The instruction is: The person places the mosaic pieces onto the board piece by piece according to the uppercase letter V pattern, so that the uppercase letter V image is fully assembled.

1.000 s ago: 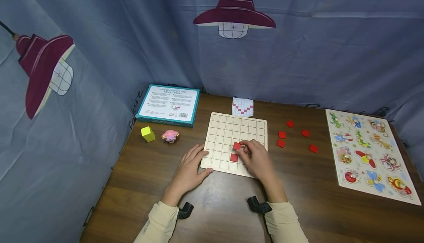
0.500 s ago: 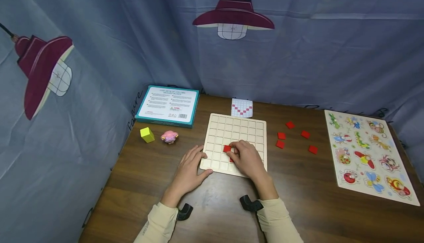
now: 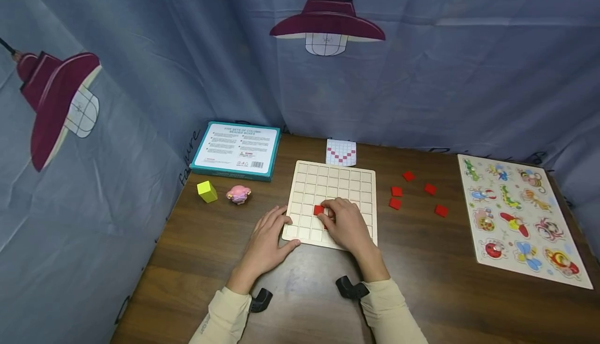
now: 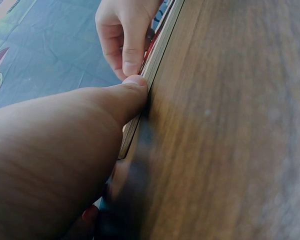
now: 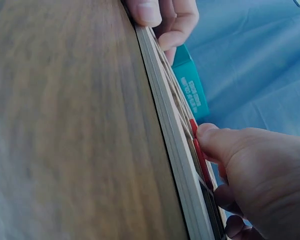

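A light wooden grid board (image 3: 328, 182) lies on the table in the head view. My right hand (image 3: 348, 224) pinches a red square tile (image 3: 318, 210) between thumb and fingers at a cell in the board's lower middle. Beneath that hand a second red tile (image 5: 202, 161) sits in the board, mostly hidden from the head view but visible in the right wrist view. My left hand (image 3: 267, 242) rests at the board's left near corner, fingertips on the left edge and thumb at the near edge. Its thumb (image 4: 135, 82) shows against the board's side in the left wrist view.
Several loose red tiles (image 3: 396, 191) lie right of the board. A patterned card (image 3: 341, 152) stands behind it. At left are a teal-edged box (image 3: 236, 149), a yellow cube (image 3: 207, 192) and a pink toy (image 3: 238, 194). An insect picture puzzle (image 3: 520, 214) lies far right.
My right hand has moved left across the board with the red tile, then nearly stopped, covering most of the seated tile. The left hand has stayed in place.
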Demonstrator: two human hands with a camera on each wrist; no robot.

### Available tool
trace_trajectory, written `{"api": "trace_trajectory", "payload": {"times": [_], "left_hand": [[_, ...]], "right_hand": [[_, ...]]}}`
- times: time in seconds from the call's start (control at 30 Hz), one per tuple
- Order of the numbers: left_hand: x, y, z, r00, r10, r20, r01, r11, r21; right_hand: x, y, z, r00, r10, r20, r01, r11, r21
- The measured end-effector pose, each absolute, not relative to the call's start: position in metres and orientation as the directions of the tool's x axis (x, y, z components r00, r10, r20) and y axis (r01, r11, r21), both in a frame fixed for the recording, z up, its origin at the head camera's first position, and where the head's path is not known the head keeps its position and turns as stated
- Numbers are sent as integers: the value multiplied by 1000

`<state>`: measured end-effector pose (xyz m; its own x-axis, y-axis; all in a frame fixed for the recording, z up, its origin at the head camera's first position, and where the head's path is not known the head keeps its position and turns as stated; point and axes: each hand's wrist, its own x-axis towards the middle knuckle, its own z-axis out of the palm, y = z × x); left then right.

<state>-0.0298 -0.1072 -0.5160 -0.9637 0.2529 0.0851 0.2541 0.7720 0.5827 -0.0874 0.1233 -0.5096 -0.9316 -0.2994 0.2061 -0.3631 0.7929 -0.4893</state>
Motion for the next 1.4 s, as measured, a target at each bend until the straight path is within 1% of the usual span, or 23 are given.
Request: {"api": "trace_trajectory", "payload": {"times": [0.17, 0.37, 0.63, 0.77, 0.87, 1.0, 1.07, 1.23, 1.3, 1.4], "left_hand": [[-32, -107, -518, -962, 256, 92, 260, 766, 587], [-31, -106, -517, -965, 249, 89, 252, 765, 593], [-31, -104, -515, -963, 257, 79, 251, 751, 611], [-30, -105, -516, -967, 247, 68, 236, 755, 612], [-30, -106, -516, -967, 248, 63, 233, 755, 614], [-30, -106, -515, -964, 253, 76, 246, 752, 611], [-29, -106, -515, -965, 252, 78, 246, 754, 609], [-29, -106, -515, -967, 247, 68, 236, 758, 608], [-29, -106, -515, -966, 248, 71, 239, 757, 608], [-30, -106, -516, -966, 250, 66, 237, 755, 611]], "right_hand": [[-88, 123, -509, -934, -289, 211, -356, 796, -488], [-88, 129, -510, -933, -274, 233, -358, 772, -526], [-89, 170, -512, -955, -123, 269, -259, 787, -560], [-87, 195, -512, -959, -69, 276, -217, 805, -552], [-83, 218, -515, -954, -15, 300, -183, 821, -541], [-81, 248, -520, -936, 96, 338, -115, 825, -553], [-81, 259, -522, -938, 150, 313, -57, 824, -564], [-83, 268, -528, -962, 212, 169, 89, 834, -544], [-84, 268, -529, -965, 220, 143, 113, 840, -531], [-84, 268, -529, -963, 226, 148, 115, 839, -532]]}}
